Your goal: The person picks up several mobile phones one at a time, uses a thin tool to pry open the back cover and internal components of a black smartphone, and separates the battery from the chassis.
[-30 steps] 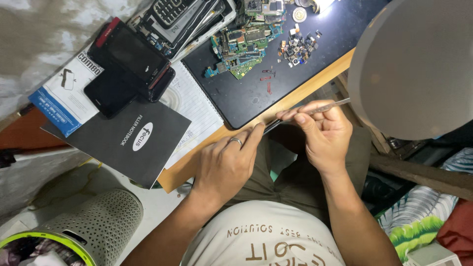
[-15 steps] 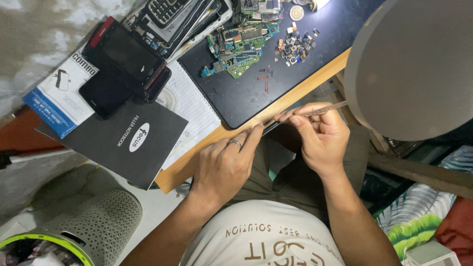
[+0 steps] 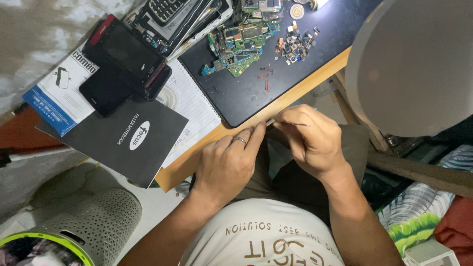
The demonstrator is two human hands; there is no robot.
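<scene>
Tweezers (image 3: 295, 124), thin, stiff and light, are pinched near their middle by the right hand (image 3: 310, 143) at the desk edge (image 3: 217, 143); the left hand (image 3: 229, 165), curled, steadies something too small to identify.

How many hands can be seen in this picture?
2. The left hand, wearing a ring, rests at the wooden desk edge; the right hand pinches thin tweezers beside it. None seems hidden.
</scene>
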